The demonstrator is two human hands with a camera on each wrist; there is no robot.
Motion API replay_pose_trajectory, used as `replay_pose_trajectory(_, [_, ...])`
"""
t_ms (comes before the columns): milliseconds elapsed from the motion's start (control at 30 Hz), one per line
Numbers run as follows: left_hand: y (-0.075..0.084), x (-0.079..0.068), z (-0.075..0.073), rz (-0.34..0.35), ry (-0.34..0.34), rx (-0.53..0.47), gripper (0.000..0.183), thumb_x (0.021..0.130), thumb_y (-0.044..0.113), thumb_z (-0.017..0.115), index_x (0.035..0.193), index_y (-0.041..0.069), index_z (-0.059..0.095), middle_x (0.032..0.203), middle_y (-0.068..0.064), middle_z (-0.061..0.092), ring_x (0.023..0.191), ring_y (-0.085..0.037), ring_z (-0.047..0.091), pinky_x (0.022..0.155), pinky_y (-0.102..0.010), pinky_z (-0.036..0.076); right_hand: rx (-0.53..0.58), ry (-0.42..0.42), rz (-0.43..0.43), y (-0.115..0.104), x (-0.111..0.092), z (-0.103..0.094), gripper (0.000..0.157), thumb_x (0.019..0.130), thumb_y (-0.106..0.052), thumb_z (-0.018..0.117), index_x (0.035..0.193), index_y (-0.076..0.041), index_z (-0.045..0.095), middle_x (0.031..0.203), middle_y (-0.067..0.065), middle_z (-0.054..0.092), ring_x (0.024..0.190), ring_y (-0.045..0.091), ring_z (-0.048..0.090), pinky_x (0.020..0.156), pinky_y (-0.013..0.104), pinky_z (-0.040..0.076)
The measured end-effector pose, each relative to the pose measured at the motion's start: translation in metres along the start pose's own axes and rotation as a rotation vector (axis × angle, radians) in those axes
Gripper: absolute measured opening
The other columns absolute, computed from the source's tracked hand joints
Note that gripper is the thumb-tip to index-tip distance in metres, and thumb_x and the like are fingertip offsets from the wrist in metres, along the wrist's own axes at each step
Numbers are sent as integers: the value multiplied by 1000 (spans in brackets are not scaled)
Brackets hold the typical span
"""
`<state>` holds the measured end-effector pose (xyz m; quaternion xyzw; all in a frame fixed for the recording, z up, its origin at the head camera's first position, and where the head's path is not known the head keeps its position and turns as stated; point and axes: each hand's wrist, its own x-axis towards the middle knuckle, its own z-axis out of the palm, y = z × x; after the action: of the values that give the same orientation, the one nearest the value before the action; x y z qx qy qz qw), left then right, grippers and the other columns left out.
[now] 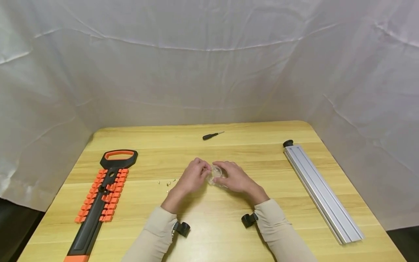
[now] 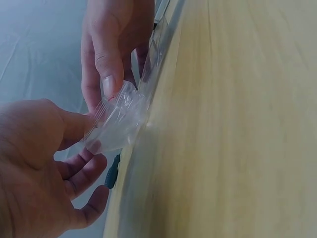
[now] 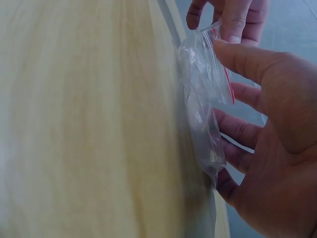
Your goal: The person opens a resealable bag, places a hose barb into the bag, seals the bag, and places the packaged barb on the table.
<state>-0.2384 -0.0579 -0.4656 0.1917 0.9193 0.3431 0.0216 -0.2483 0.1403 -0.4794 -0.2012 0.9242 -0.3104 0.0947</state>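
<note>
Head view: clear bag (image 1: 216, 173) is held between left hand (image 1: 194, 175) and right hand (image 1: 237, 177)

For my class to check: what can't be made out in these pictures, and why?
Small brass-coloured pieces: head view; too small to tell their shape.
Black screwdriver: head view; tip too small to tell its type.
Orange-and-black tool: head view; bottom edge cuts it off.
Clear bag: right wrist view; creases and glare obscure whether anything is inside.
Left hand: right wrist view; top edge cuts off part of it.
</note>
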Motion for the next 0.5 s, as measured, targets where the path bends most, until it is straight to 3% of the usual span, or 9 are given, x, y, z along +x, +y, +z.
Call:
replay_pose_trajectory(233, [-4,-2,-5,-45,6,-69,16,98,18,57,106,8,66,110,-8,55,93,-18,54,80,-33,49,1,3,-3,0,0,0,62,88,-39,70,143,-25,47,140,0,54,130,26,46,111,49,31])
replay_pose_trajectory(500, [-17,-11,-16,-117,62,-87,14,99,22,56,103,12,66,108,-3,57,93,-17,53,79,-32,48,2,8,-13,2,0,1,61,88,-40,69,143,-24,47,139,1,54,130,26,46,111,49,31])
